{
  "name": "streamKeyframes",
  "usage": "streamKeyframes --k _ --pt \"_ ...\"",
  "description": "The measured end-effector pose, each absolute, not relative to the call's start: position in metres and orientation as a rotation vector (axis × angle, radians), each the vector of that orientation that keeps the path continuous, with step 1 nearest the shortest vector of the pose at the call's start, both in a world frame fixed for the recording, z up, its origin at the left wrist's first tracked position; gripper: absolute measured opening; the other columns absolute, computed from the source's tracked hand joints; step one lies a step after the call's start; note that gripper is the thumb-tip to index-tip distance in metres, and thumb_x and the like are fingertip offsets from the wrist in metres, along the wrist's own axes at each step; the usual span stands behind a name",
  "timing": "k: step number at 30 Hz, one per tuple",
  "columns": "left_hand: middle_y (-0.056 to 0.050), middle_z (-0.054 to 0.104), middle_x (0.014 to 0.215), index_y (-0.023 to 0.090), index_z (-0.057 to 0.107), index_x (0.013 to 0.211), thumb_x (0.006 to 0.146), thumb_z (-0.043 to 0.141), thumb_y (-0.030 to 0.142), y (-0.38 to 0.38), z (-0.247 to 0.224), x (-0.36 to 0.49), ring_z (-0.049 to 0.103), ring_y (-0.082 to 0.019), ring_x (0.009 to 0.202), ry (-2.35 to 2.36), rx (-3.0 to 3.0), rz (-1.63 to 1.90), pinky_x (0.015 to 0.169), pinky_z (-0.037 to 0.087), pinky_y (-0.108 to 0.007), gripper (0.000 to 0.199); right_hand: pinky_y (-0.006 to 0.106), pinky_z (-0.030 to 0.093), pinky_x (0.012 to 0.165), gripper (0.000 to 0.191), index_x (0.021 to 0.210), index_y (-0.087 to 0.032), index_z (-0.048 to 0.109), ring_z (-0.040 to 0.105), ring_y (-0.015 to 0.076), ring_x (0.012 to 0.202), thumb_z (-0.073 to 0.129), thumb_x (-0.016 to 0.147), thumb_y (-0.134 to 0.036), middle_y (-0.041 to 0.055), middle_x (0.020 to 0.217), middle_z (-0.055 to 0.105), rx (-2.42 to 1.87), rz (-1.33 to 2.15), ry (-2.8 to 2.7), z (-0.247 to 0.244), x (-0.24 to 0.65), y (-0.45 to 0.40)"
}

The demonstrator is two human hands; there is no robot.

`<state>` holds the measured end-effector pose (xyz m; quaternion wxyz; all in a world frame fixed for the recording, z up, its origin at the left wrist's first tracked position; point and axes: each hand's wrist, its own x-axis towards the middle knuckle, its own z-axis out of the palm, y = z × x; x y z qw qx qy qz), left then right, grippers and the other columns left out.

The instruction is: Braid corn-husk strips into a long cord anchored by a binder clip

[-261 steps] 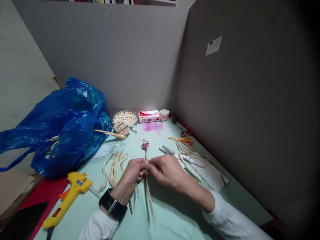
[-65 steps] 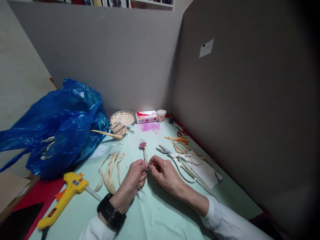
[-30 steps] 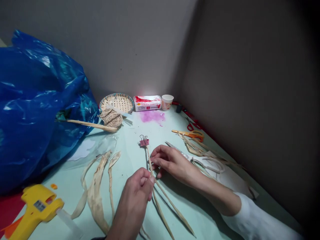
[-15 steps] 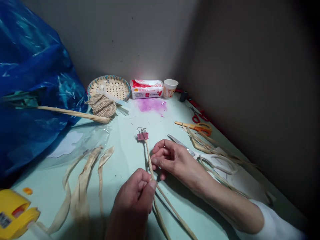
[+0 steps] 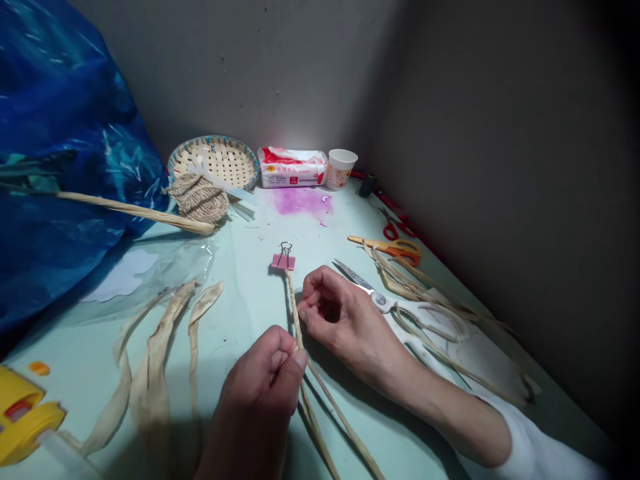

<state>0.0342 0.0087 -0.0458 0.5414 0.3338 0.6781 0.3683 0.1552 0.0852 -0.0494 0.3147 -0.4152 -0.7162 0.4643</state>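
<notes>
A pink binder clip (image 5: pixel 283 261) lies on the pale green table, gripping the top of a thin braided straw cord (image 5: pixel 294 303). My left hand (image 5: pixel 267 373) pinches the cord's lower part between thumb and forefinger. Below that pinch, loose straw strands (image 5: pixel 340 420) spread toward the bottom edge. Just right of the braid, my right hand (image 5: pixel 335 313) has its fingers curled with thumb and fingertip together; anything between them is too small to make out.
White-handled scissors (image 5: pixel 383 301), orange scissors (image 5: pixel 400 248) and straw strips lie right. Flat husk strips (image 5: pixel 155 373), a yellow glue gun (image 5: pixel 30 420) and a blue bag (image 5: pixel 65 133) are left. Behind stand a woven basket (image 5: pixel 240 160), tissue pack (image 5: pixel 293 175) and paper cup (image 5: pixel 341 170).
The whole view has shifted slightly, moving the scene up and left. The clip has tilted more upright. My right hand's fingers have drawn closer together, while my left hand keeps its pinch.
</notes>
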Motion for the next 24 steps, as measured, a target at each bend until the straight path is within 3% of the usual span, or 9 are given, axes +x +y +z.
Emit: streamKeyframes --k 8,14,18,21,24 --pt "0.009 0.036 0.046 0.022 0.046 0.063 0.074 0.058 0.037 0.009 -0.058 0.029 0.020 -0.006 0.038 1.532 0.839 0.907 0.037 0.011 -0.020 0.023 0.020 0.035 0.056 0.014 0.085 -0.021 0.049 0.050 0.0097 0.059 0.048 0.079 -0.009 -0.0058 0.068 0.056 -1.033 0.896 -2.082 -0.050 0.155 0.083" --pt "0.010 0.036 0.045 0.020 0.045 0.062 0.074 0.057 0.034 0.010 -0.052 0.033 0.019 -0.004 0.037 1.493 0.877 0.985 0.037 0.012 -0.019 0.022 0.023 0.041 0.061 0.014 0.094 -0.019 0.051 0.056 0.0121 0.065 0.048 0.083 -0.011 -0.0019 0.075 0.064 -1.056 0.749 -2.115 -0.053 0.166 0.086" --pt "0.009 0.037 0.045 0.020 0.043 0.061 0.073 0.056 0.028 0.007 -0.047 0.035 0.022 -0.003 0.036 1.477 0.916 1.025 0.037 0.014 -0.018 0.020 0.029 0.046 0.079 0.028 0.113 -0.016 0.053 0.062 0.0158 0.088 0.043 0.088 -0.009 0.0067 0.102 0.069 -1.037 0.618 -2.129 -0.049 0.172 0.091" --pt "0.010 0.037 0.043 0.020 0.043 0.060 0.072 0.056 0.025 0.007 -0.047 0.036 0.023 -0.004 0.034 1.452 0.919 1.056 0.036 0.013 -0.019 0.018 0.035 0.039 0.100 0.037 0.130 -0.018 0.050 0.051 0.0187 0.118 0.041 0.094 -0.015 0.0106 0.135 0.055 -0.943 0.505 -2.249 -0.046 0.166 0.092" --pt "0.011 0.035 0.040 0.020 0.042 0.059 0.074 0.056 0.021 0.009 -0.047 0.037 0.021 -0.003 0.032 1.431 0.906 1.054 0.035 0.012 -0.019 0.021 0.040 0.032 0.108 0.039 0.135 -0.017 0.049 0.041 0.0223 0.132 0.040 0.098 -0.026 0.0140 0.147 0.043 -0.876 0.439 -2.408 -0.050 0.155 0.092"
